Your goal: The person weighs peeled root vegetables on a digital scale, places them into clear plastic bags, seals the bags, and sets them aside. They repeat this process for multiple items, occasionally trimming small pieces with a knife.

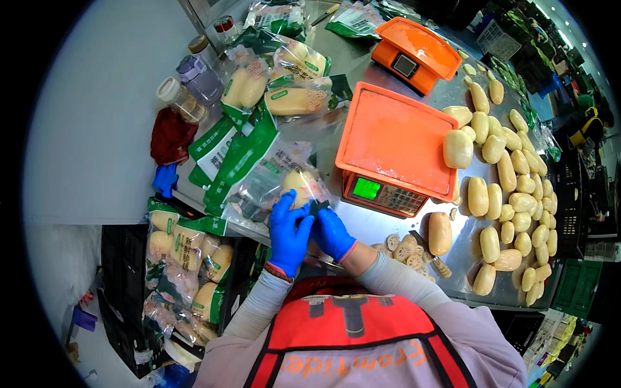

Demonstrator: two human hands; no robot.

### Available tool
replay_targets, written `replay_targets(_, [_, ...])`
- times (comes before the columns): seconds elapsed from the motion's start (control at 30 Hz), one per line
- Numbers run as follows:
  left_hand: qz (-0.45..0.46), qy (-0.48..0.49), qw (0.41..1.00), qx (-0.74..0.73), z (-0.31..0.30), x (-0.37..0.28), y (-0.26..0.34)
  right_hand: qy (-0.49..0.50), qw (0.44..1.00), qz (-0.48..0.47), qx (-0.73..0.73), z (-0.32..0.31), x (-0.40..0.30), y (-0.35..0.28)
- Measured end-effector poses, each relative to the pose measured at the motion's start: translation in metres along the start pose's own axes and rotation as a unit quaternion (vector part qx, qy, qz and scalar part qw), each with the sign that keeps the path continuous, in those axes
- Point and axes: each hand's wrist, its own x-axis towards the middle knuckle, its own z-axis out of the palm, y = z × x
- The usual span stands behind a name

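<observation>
Both hands wear blue gloves and meet at the table's near edge, over one end of a clear and green plastic bag (262, 177) with a peeled lotus root section (300, 186) inside. My left hand (289, 233) lies on the bag with bent fingers; whether it grips the film is unclear. My right hand (333, 234) has its fingers closed on the bag's dark green end. Just beyond, to the right, stands an orange weighing scale (398, 131) with a lit green display. Filled lotus root bags (247, 87) lie past the held bag.
Peeled lotus roots (521, 203) cover the table's right side. A knife (439, 264) lies by lotus slices (405, 250) near the front edge. A second orange scale (417, 48) stands farther back. Bottles (200, 77) line the left. A black crate (123, 271) holds filled bags (187, 247) below.
</observation>
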Motion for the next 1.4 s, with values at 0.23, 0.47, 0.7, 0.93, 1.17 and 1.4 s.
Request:
replay_targets(0.23, [-0.369,-0.031,0.837,-0.402,-0.042,-0.016,-0.045,0.011,0.971,0.039,-0.237,0.019,0.007,-0.024])
replay_targets(0.47, [-0.389,-0.17,0.819,-0.386,-0.039,-0.014,-0.07,-0.053,0.985,0.044,-0.156,0.036,0.028,-0.008])
replay_targets(0.7, [-0.411,-0.168,0.81,-0.383,-0.045,-0.006,-0.085,-0.059,0.658,-0.181,-0.729,0.02,0.073,0.02])
replay_targets(0.93, [-0.414,-0.191,0.805,-0.38,-0.052,-0.002,-0.08,-0.211,0.555,-0.128,-0.794,0.033,0.089,0.012])
replay_targets(1.17, [-0.419,-0.184,0.801,-0.385,-0.043,-0.005,-0.083,-0.228,0.57,-0.183,-0.768,0.07,0.128,0.006])
replay_targets(1.4, [-0.41,-0.25,0.811,-0.333,-0.044,-0.001,-0.085,-0.225,0.545,-0.246,-0.769,0.088,0.151,0.033])
